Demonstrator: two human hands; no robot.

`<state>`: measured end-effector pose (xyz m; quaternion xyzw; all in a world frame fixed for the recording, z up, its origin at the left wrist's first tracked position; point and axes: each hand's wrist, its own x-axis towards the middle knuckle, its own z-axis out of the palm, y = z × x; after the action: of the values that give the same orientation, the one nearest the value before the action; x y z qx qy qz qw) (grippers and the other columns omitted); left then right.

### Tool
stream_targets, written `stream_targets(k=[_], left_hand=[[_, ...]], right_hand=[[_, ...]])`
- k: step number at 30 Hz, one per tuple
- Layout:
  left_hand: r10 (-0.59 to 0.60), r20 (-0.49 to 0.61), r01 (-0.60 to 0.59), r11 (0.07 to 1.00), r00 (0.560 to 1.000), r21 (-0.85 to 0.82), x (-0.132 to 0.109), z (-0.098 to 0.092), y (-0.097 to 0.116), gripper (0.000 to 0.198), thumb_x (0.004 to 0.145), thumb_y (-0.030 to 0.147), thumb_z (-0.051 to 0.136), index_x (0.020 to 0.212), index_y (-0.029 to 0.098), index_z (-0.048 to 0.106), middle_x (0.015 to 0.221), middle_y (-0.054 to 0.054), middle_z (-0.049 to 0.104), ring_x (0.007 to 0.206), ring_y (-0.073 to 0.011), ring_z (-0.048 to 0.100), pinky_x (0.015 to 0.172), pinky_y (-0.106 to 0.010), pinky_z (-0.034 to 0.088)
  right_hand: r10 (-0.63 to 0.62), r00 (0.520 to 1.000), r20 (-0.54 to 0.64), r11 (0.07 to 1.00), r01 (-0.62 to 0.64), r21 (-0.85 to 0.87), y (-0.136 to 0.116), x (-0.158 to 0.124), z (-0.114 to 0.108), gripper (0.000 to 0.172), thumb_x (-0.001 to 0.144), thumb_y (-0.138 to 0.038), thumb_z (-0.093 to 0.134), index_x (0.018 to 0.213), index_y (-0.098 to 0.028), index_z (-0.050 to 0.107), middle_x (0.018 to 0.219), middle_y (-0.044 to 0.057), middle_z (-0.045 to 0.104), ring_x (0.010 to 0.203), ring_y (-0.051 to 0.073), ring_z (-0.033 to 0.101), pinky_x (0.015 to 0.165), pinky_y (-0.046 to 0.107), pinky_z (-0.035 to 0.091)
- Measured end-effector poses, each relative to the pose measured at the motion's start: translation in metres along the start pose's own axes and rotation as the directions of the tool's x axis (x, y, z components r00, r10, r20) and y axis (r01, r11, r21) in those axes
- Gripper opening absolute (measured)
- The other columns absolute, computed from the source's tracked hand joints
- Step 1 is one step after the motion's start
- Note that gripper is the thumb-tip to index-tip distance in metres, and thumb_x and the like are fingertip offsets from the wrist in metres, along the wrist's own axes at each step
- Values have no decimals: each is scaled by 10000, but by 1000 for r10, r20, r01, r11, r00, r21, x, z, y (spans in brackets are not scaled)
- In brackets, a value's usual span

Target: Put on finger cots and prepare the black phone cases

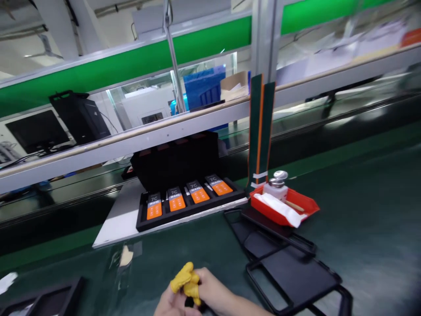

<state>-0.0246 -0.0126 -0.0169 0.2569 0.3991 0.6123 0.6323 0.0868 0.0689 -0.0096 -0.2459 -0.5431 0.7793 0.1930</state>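
Both hands meet low | left hand [169,303], right hand [210,292] pinched together, grip contents unclear

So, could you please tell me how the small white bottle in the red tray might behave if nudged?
The white bottle looks tall for its base with a metal cap, so probably top-heavy and tippy. The red tray rim and white cloth beside it might catch it.

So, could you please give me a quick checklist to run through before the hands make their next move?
1. Yellow finger covers on: ok.
2. Left hand and right hand together at the near edge: ok.
3. What their grip holds: cannot tell.
4. Black tray holds four orange-labelled items: ok.
5. Red tray with the bottle upright: ok.
6. Black frames lie flat to the right: ok.
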Motion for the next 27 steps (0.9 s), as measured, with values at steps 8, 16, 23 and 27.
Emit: stream_targets(k=[8,16,23,27], left_hand=[[52,-89,-55,998,995,-28,-13,31,18,690,474,-64,446,1049,266,637,1113,-58,617,967,-181,598,652,-194,522],[70,-172,-72,997,983,-6,-16,34,24,646,453,-52,461,986,262,645,1275,-39,515,1261,-280,406,666,-255,566],[-56,-74,52,997,996,-63,-22,36,21,598,467,-81,498,955,223,660,1064,-65,630,1004,-197,597,671,-187,548],[-11,-27,8,994,1000,-111,-20,36,27,662,487,-87,455,1019,261,643,1068,-68,628,947,-189,619,609,-209,563]], right_hand=[[-17,999,44,1000,17,0,-2,-3,1,346,555,-399,615,705,-112,493,657,4,487,573,77,424,523,183,335],[-69,996,-53,996,66,-60,0,10,-13,422,539,-479,631,719,-107,544,637,13,520,543,88,409,518,208,337],[8,990,141,995,7,-104,0,-11,5,327,605,-410,589,605,-98,490,594,7,464,555,76,373,519,185,283],[41,979,200,997,-28,-66,-4,-7,-1,364,615,-452,605,675,-106,510,633,22,505,557,91,421,520,190,328]])
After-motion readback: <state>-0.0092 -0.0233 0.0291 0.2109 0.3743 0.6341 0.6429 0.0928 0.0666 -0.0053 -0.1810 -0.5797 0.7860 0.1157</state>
